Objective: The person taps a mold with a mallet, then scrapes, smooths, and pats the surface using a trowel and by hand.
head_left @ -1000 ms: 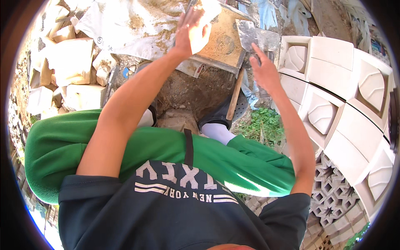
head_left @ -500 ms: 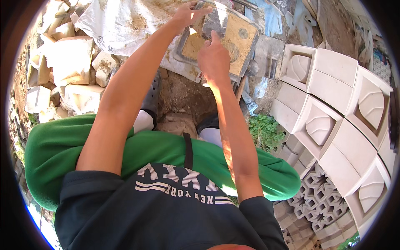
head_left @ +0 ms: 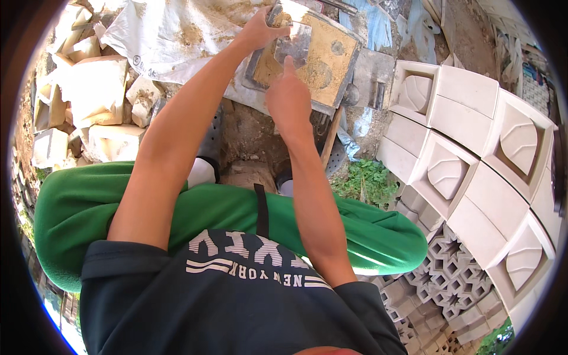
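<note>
Head view: right hand grips the trowel over sand; left hand, thumb spread, lies just far-left.

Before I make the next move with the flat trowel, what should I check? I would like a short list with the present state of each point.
1. Right hand on the flat trowel: ok, its index finger reaches the metal.
2. Trowel over the sandy fill: ok.
3. Left hand well away from the trowel: not ok, its thumb is very close.
4. Fill surface even: not ok, round marks show.
5. Trowel pressing on the fill: cannot tell from this view.
</note>
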Demonstrator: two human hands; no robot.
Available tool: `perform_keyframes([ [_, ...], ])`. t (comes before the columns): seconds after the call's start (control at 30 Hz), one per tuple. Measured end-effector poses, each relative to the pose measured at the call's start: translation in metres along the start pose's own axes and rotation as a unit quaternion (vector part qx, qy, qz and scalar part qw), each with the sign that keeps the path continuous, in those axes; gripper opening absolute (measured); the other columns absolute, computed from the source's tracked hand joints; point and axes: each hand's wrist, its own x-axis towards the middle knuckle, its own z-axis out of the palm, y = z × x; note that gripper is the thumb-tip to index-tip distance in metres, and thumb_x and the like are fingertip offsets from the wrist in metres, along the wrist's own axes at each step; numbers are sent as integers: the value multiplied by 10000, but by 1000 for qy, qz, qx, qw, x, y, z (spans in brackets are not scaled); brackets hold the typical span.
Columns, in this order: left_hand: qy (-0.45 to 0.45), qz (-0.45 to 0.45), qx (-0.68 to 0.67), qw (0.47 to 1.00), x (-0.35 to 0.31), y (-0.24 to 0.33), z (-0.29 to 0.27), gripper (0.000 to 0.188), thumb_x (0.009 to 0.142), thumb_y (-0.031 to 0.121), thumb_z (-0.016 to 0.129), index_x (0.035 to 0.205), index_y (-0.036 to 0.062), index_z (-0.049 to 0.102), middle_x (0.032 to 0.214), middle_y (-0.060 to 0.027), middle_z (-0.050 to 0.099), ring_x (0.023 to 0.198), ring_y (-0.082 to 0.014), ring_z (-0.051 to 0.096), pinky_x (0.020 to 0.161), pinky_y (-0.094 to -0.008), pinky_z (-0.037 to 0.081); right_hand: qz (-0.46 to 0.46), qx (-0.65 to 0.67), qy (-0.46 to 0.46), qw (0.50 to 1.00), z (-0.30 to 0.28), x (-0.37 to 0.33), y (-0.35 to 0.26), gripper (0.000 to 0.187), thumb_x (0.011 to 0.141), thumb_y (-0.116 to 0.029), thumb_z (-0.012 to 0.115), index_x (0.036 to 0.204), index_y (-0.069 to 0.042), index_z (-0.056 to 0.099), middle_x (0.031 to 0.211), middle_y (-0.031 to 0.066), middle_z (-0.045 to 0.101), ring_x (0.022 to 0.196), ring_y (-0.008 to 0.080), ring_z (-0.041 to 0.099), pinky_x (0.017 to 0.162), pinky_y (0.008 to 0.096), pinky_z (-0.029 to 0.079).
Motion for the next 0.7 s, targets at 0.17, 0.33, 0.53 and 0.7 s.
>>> perform_keyframes([
  [0.17,307,214,332,866,-37,5,-3,674,938,418,657,1439,7,474,1456,-216,524,1402,-351,447,1182,-456,322,123,70,-32,989,-47,-26,31,518,1008,-254,402,1508,-131,456,1134,299,682,890,413,728,817,463,590],
  [0.33,-170,428,373,806,-99,38,42,637,1022,473,464,1506,61,415,1623,-108,333,1522,-227,260,1269,-417,154,204,226,83,949,-89,-57,82,497,1043,-262,481,1526,-150,438,646,46,529,455,135,536,426,309,501],
  [0.53,-179,425,392,796,-103,37,66,633,1017,451,479,1549,124,372,1629,-104,322,1516,-231,272,1260,-438,188,207,254,99,940,-88,-55,103,506,1028,-250,479,1523,-153,445,1099,172,691,458,148,574,449,320,520],
  [0.7,-69,336,497,797,-53,40,32,647,1037,474,430,1560,105,335,1636,-101,305,1517,-253,265,1257,-429,195,192,298,77,932,-85,-59,96,503,1032,-235,490,1521,-130,443,984,158,693,459,131,558,421,303,492],
])
